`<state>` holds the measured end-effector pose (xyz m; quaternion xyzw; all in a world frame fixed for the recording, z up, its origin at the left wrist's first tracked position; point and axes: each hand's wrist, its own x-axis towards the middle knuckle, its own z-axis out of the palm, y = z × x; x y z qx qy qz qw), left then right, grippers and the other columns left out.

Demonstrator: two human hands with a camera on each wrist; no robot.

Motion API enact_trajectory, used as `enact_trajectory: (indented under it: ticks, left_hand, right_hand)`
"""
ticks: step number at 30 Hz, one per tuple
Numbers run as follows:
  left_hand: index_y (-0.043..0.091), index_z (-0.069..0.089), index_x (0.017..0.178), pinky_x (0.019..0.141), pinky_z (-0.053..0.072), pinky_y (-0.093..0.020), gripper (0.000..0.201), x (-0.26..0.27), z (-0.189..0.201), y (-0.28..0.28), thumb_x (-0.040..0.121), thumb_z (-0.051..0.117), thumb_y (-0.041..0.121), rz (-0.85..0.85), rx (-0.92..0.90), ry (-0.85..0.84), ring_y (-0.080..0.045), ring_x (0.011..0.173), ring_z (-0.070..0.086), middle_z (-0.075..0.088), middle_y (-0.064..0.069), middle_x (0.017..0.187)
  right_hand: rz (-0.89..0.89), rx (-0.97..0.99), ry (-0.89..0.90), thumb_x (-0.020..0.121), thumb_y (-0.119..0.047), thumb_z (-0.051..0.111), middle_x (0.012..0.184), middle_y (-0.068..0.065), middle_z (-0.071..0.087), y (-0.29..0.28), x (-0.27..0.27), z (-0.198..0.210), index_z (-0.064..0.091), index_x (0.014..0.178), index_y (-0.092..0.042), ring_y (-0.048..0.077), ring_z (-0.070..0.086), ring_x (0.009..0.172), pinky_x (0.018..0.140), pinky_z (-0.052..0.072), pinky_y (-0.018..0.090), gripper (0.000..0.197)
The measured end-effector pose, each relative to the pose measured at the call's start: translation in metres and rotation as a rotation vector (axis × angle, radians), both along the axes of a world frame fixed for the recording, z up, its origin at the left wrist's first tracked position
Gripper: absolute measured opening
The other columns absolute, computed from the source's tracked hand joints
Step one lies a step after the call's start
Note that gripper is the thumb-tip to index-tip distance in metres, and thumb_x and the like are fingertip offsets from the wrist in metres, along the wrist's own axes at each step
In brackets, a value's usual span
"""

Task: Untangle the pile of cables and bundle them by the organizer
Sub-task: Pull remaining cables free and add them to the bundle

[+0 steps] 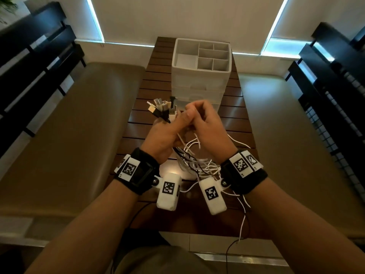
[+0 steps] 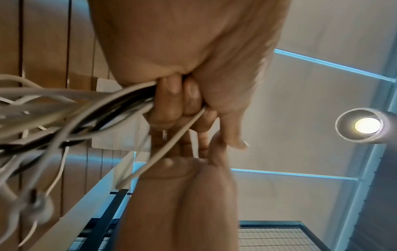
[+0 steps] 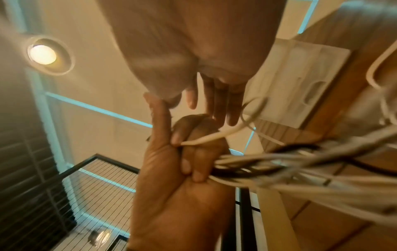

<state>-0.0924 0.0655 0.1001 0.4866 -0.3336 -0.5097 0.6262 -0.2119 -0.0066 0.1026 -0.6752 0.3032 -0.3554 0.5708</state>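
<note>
Over a slatted wooden table (image 1: pixel 138 119), the left hand (image 1: pixel 164 135) grips the light, limp cables (image 1: pixel 193 163) just below their plugs. The right hand (image 1: pixel 207 123), fingers curled, apparently pinches one white strand; best held near the stiff connector ends.

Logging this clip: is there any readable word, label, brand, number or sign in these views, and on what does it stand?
None can be read.
Black-and-white square marker codes on the white blocks of the black wrist straps: patterns only, with tiny marks beside them too small to read.
White plastic compartment organizer: no label visible.
Cable plugs held in the left hand: no legible print.
</note>
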Motion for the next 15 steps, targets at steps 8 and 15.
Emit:
enact_trajectory:
  ticks: [8, 15]
  left_hand:
    - [0.022, 0.043, 0.063, 0.058, 0.035, -0.025, 0.049, 0.003, 0.005, -0.006, 0.104, 0.063, 0.038, 0.104, -0.022, 0.219, -0.011, 0.056, 0.029, 0.031, 0.003, 0.058]
    - [0.026, 0.035, 0.052, 0.035, 0.022, -0.018, 0.061, 0.028, 0.005, 0.001, 0.11, 0.049, 0.035, 0.033, -0.073, 0.429, -0.007, 0.042, 0.02, 0.024, 0.009, 0.047]
  right_hand:
    - [0.222, -0.143, 0.378, 0.106, -0.056, 0.041, 0.095, -0.001, 0.071, 0.013, -0.015, -0.036, 0.063, 0.11, -0.02, 0.01, 0.068, 0.086, 0.086, 0.056, 0.043, 0.042]
    - [0.352, -0.435, 0.6, 0.106, -0.056, 0.04, 0.079, 0.0, 0.061, 0.009, -0.037, -0.056, 0.052, 0.092, -0.019, 0.018, 0.057, 0.07, 0.066, 0.045, 0.037, 0.042]
